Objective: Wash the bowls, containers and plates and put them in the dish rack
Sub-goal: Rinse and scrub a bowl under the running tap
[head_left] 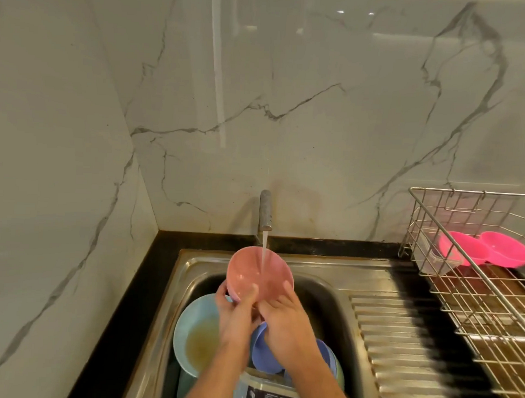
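I count one pink bowl [259,274] in my grasp, tilted up under the stream from the tap [266,211] so its inside faces me. My left hand [235,309] grips its lower left rim, thumb lying inside and fingers curled round the back. My right hand [283,314] holds the lower right edge, thumb pressed against the inner wall; its other fingers sit behind the bowl and I cannot see them.

Below my wrists in the steel sink [191,274] lies one pale blue plate [189,325] holding a pool of murky water, and at least two purple-blue dishes [263,355] stacked beside it, partly covered by my right forearm, so the count is unsure. A clear container with a printed label [270,394] is cut off by the bottom edge; the print is too blurred to read.

On the right, the wire dish rack [473,295] runs out of frame. Inside it I make out two bright pink bowls [487,249], touching each other, and one clear plastic container [436,257] just beside them, hard to trace through the wires.
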